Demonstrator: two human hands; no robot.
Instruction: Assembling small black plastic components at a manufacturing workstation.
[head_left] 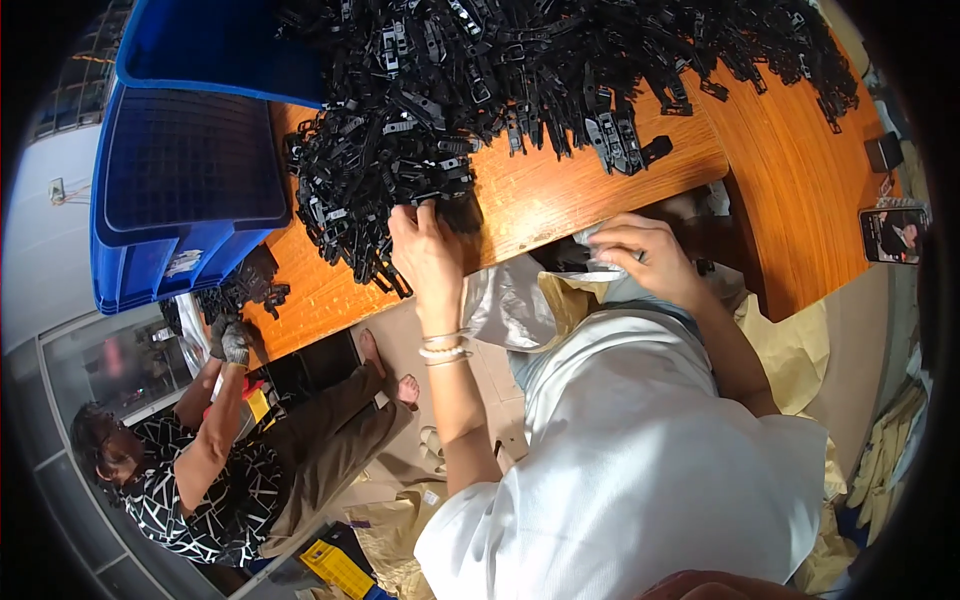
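A large heap of small black plastic parts (430, 110), clip-like and elongated, spreads over the wooden table (600, 205). At the heap's near edge is my left hand (428, 250), its fingers bent and closed against the parts. The fingertips are partly hidden among them. My right hand (650, 258) is just off the table's front edge, above my lap, with its fingers curled inward. What it pinches, if anything, cannot be made out. Between my hands, below the table edge, hangs an opened bag (510, 305), silvery-white with a tan part.
Blue plastic crates (190, 165) stand at the left. A phone (895, 235) is at the table's right edge. Further left, a person (200, 460) wearing grey gloves handles a smaller pile of black parts (245, 285). Tan sacks (790, 345) lie on the floor.
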